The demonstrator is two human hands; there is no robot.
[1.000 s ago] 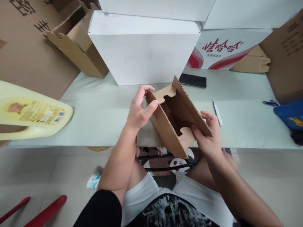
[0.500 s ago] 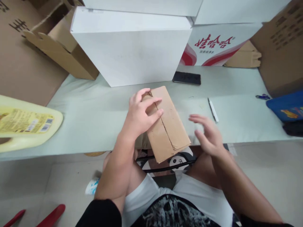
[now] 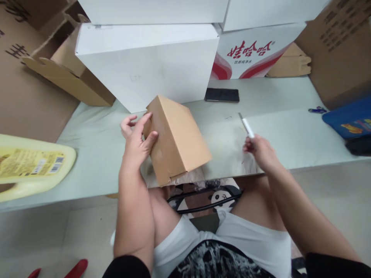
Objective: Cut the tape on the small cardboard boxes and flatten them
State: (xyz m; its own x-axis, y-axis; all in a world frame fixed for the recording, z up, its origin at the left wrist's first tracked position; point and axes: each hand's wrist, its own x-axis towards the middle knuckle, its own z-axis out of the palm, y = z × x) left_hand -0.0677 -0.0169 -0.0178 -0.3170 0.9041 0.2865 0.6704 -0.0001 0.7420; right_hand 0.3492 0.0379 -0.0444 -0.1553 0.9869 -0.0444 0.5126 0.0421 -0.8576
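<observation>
A brown cardboard box [image 3: 187, 135] stands tilted near the table's front edge. My left hand [image 3: 137, 141] grips its left side, thumb and forefinger against the cardboard and the other fingers partly hidden behind it. To the right, apart from the box, my right hand [image 3: 259, 150] is closed around a white-handled craft knife [image 3: 247, 126], whose thin metal tip points up and away from me. Clear plastic film [image 3: 251, 164] lies under or beside my right hand. More film shows below the box's near end.
White cartons [image 3: 145, 65] line the back of the table [image 3: 95, 154], with a black phone [image 3: 222, 95] before them. A yellow jug [image 3: 34, 166] stands at left. At right are a blue package [image 3: 350, 123] and a small blue-purple item [image 3: 317, 110]. Open cardboard [image 3: 69, 77] sits back left.
My right hand has picked up the craft knife from the table. My left hand has shifted left, and the box has been turned, its seamed face no longer facing me.
</observation>
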